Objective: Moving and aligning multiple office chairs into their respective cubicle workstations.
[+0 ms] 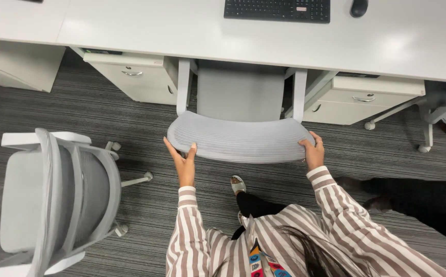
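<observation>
While the head camera is looking straight down, the person is standing just behind a pale grey office chair (pixel 239 138) and gripping the curved top edge of its backrest at both ends. Their left hand (pixel 183 160) is curling over the left corner, thumb on the near face and fingers wrapping the rim, and the right hand (pixel 312 152) is clasping the right corner the same way, so both are closed on the backrest rather than spread wide; holding it at the two ends is giving even control over a chair that rolls on casters. Its seat is sitting partly under the white tabletop (pixel 182 28), between two white drawer units (pixel 136 77), and its armrests are rising on either side. A black keyboard (pixel 277 10) and a dark mouse (pixel 359 7) are lying on the far part of that surface. To the left, a second grey chair (pixel 59 200) is standing well apart on the striped grey carpet (pixel 130 123), turned sideways. One sandalled foot (pixel 238 184) is showing below the backrest.
</observation>
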